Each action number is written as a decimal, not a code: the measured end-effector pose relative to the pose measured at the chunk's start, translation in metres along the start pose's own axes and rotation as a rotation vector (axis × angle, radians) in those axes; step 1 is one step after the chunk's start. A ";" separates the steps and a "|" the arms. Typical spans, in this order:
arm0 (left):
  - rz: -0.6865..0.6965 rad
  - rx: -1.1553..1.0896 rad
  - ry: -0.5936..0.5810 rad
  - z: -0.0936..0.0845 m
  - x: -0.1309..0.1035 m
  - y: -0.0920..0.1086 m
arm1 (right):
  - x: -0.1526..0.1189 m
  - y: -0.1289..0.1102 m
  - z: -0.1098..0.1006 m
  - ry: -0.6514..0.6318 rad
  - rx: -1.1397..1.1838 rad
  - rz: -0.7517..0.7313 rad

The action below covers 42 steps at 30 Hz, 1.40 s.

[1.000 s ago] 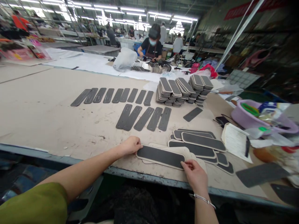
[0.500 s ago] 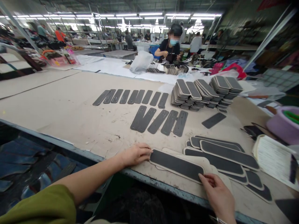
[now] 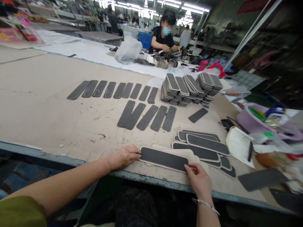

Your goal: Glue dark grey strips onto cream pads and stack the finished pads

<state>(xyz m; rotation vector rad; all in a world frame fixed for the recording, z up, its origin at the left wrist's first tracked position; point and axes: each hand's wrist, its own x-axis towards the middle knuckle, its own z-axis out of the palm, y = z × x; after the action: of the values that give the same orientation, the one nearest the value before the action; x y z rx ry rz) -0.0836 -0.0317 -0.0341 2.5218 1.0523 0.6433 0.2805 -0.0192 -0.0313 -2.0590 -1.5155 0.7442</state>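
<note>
Dark grey faced and cream edged, the rectangular panel (image 3: 163,159) lies at lower centre of the frame, near the front edge of the tabletop (image 3: 47,110). And look at the grip: the left hand (image 3: 126,156) has its fingertips closed on the left end, the right hand (image 3: 199,178) pinches the right corner, thumb on top. One hand per end probably keeps this long piece flat and square, dark face up. Beneath it, cream sheets (image 3: 189,154) poke out, fanned unevenly.

Just right, a loose pile of cream-edged panels (image 3: 208,144) overlaps at angles, seemingly dropped within easy reach. Mid-frame, two rows of dark strips (image 3: 147,118) lie mostly singly, streaky faces upward, perhaps so those marked surfaces stay untouched; one lone strip (image 3: 198,115) sits off to their right. Behind, at upper right of centre, neat stacks (image 3: 172,82) stand close together, likely to save room.

Far right, a purple basin (image 3: 246,118) of odds and ends; top centre, a masked co-worker (image 3: 161,39) bends over other pieces.
</note>
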 end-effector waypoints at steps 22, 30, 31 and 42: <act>-0.028 -0.025 0.018 -0.005 0.003 0.008 | -0.002 -0.003 0.002 0.028 -0.048 -0.027; -0.026 -0.015 0.056 -0.014 0.009 0.017 | -0.011 -0.008 0.005 0.110 -0.180 -0.205; -0.028 -0.011 0.060 -0.015 0.010 0.018 | -0.012 -0.009 0.006 0.166 -0.246 -0.253; -0.033 -0.038 0.064 -0.010 0.012 0.018 | -0.061 -0.098 0.074 -0.132 -0.303 -0.778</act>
<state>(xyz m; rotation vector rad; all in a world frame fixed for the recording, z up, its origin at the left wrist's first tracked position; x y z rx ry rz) -0.0705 -0.0334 -0.0140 2.4609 1.0912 0.7320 0.1476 -0.0465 -0.0132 -1.4009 -2.3908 0.3540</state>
